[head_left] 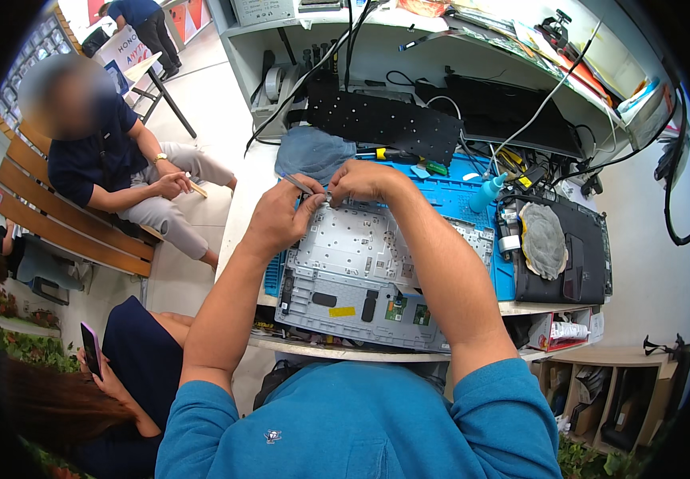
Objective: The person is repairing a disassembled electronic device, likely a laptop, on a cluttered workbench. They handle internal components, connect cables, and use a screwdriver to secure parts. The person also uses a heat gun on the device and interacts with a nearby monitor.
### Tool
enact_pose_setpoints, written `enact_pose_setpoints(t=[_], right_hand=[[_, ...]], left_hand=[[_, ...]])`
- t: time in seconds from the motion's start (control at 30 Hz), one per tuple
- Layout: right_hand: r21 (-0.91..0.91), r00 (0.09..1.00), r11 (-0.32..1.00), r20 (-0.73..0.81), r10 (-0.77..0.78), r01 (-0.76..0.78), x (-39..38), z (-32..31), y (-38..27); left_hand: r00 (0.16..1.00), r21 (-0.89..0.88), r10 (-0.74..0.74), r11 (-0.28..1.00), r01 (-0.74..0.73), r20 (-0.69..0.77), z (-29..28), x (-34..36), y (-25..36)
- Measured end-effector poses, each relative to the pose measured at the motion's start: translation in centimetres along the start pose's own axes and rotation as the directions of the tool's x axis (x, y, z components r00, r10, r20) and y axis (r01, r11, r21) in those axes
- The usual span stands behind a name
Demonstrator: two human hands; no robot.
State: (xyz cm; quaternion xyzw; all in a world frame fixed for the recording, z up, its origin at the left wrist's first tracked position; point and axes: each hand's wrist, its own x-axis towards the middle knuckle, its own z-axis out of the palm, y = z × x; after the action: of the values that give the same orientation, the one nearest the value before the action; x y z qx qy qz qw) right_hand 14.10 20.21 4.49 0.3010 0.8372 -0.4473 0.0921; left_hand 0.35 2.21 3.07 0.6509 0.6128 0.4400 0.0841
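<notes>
A silver-grey laptop chassis (337, 254) lies open-side up on a blue work mat (503, 263), its inner plate dotted with holes. My left hand (279, 214) is at its far left corner, thumb and fingers closed on slim metal tweezers (297, 184). Right beside it, my right hand (361, 182) pinches at the same corner, where a small metallic part shows between the hands. What the right fingertips hold is too small to make out. My right forearm covers part of the chassis.
Behind my hands lie a grey cloth (313, 150), a black perforated sheet (385, 120) and a yellow-black screwdriver (381, 154). A teal bottle (487, 193) stands at right, near a black laptop (573, 275) bearing a grey round pad (544, 239). People sit at left.
</notes>
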Motion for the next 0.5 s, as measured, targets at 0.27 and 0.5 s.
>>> enact_pose_setpoints(t=[0.27,0.5], right_hand=[[0.059,0.998,0.996,-0.014,-0.062,0.062,-0.2,0.1,0.2],[0.080,0.999,0.996,-0.013,-0.042,0.043,-0.5,0.0,0.2]], left_hand=[[0.995,-0.119,-0.082,0.990,0.075,-0.056,-0.8,0.0,-0.2],[0.927,0.187,-0.364,0.920,0.344,0.086,-5.2,0.3,1.0]])
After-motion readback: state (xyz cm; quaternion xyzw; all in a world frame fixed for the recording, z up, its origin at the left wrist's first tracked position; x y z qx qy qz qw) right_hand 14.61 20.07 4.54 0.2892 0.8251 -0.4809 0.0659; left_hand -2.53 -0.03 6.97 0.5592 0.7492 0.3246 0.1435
